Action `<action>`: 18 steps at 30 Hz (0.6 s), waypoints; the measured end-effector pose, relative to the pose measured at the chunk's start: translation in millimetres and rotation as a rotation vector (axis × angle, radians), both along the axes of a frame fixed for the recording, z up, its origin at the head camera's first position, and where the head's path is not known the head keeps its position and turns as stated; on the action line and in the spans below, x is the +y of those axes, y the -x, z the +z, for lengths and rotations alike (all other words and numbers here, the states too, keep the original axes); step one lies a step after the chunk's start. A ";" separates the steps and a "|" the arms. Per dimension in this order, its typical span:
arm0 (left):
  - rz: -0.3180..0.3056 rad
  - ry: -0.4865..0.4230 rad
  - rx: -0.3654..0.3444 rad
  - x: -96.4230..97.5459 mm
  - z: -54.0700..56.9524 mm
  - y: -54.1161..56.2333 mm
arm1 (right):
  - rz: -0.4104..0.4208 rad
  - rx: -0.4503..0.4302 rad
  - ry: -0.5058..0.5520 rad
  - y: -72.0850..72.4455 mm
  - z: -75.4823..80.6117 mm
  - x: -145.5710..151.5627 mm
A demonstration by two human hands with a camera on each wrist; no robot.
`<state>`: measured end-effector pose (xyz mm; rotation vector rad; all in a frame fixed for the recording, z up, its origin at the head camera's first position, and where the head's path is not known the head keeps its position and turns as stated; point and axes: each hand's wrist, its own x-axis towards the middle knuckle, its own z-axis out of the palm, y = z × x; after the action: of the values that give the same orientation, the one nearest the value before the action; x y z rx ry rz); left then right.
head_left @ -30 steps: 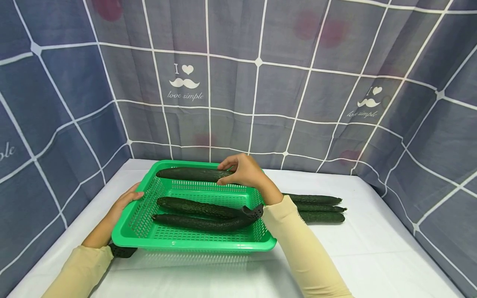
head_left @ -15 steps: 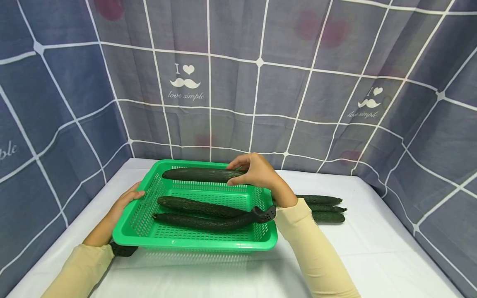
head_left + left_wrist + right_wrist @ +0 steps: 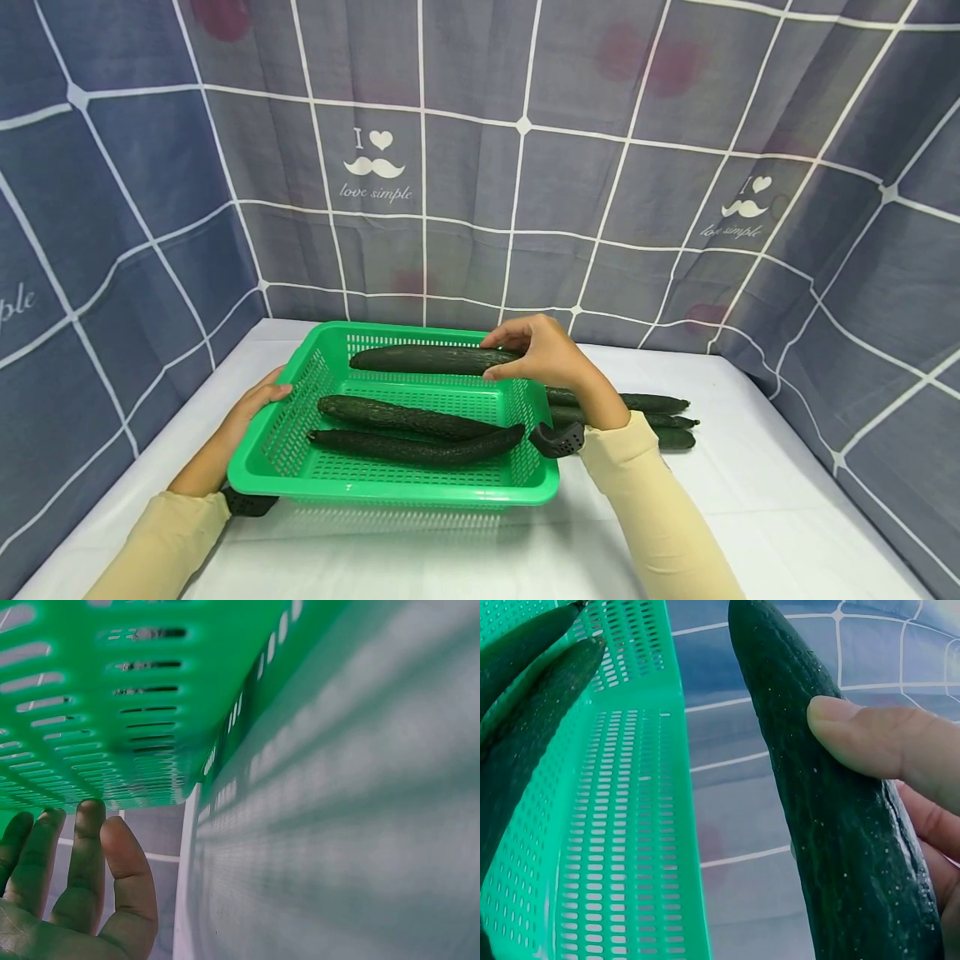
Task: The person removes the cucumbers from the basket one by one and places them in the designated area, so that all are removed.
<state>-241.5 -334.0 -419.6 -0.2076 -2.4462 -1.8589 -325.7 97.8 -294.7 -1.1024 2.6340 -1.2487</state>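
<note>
A white tabletop (image 3: 757, 483) is carrying everything, and a grey checked curtain (image 3: 465, 167) is hanging along its back edge. A green basket (image 3: 390, 492) is standing toward the tabletop's back left corner. Inside, a curved cucumber (image 3: 420, 452) is lying along the basket's front edge, and a straighter cucumber (image 3: 397, 415) is lying just behind it. Three loose cucumbers (image 3: 678, 422) are lying side by side beyond the basket's right edge, and the right wrist is partly covering them. A black wrist device (image 3: 558, 440) is hiding part of the basket's right rim.

The right hand (image 3: 543, 354) is pinching the held cucumber (image 3: 427, 359) between thumb and fingers, keeping it roughly level above the basket's back part; the hand is hiding its right end. The right forearm is reaching in from the tabletop's front edge, passing beside the basket's front right corner. The left hand (image 3: 255, 404) is resting against the basket's left edge, its fingers spreading apart, nearly straight, with one digit lying on the rim.
</note>
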 end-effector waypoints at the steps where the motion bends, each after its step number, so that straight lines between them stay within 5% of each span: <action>1: 0.002 -0.001 0.000 0.2 0.0 -0.1 | -0.001 0.006 -0.002 0.0 -1.0 2.1; 18: 0.017 0.000 0.001 1.6 -0.1 -1.6 | -0.013 0.070 0.009 -6.0 -15.8 38.5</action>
<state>-240.0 -332.4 -419.7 -0.1866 -2.4398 -1.8510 -319.8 136.3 -310.5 -1.1538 2.6926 -1.2480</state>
